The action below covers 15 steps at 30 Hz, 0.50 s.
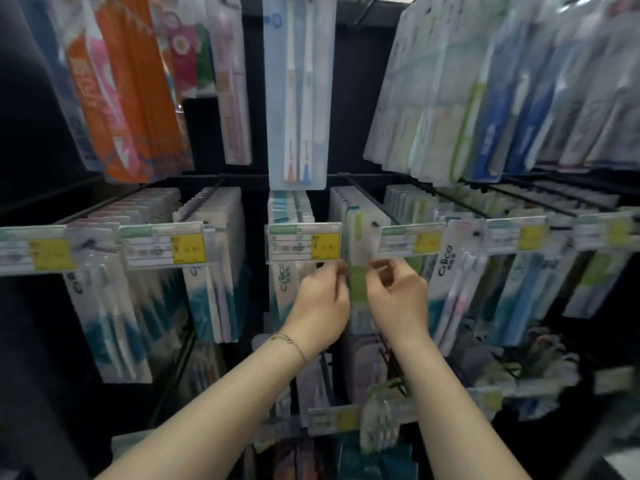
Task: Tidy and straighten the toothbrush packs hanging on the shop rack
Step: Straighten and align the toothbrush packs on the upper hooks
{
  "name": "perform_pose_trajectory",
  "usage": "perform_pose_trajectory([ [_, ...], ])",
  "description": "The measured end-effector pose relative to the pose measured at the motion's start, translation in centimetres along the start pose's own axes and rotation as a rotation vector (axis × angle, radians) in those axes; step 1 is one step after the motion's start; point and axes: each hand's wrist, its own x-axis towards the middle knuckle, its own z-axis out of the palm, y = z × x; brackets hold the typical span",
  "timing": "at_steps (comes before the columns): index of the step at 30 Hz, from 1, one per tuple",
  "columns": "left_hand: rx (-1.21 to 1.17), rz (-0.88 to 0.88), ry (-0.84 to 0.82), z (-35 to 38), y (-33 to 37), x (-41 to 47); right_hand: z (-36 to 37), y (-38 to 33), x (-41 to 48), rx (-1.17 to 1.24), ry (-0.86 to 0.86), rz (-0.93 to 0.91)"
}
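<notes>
Pinching the side edges of the green toothbrush pack hanging between left grip and right grip. Likely to slip off the peg above if tugged outward, or to knock the price label.

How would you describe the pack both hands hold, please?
Look halfway up the black shop rack. Between yellow-patched price tags hangs a flat white toothbrush pack with a green strip. Unlike neighbouring packs, the left hand and right hand pinch it.
</notes>
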Motion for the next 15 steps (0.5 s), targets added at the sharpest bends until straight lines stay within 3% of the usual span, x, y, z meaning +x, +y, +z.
perform_pose_trajectory([
  [5, -0.007, -0.040, -0.079, 2.2, 1.2, 2.0, -0.7, 1.6, 1.2, -0.029, 0.025, -0.005],
  [12, 0.012, -0.136, 0.006, 3.4, 0.8, 3.3, -0.7, 2.8, 2.1, 0.109, -0.144, -0.067],
  [15, 0.016, -0.167, 0.026, 3.6, 0.5, 3.4, -0.5, 3.1, 2.2, 0.141, -0.135, -0.106],
])
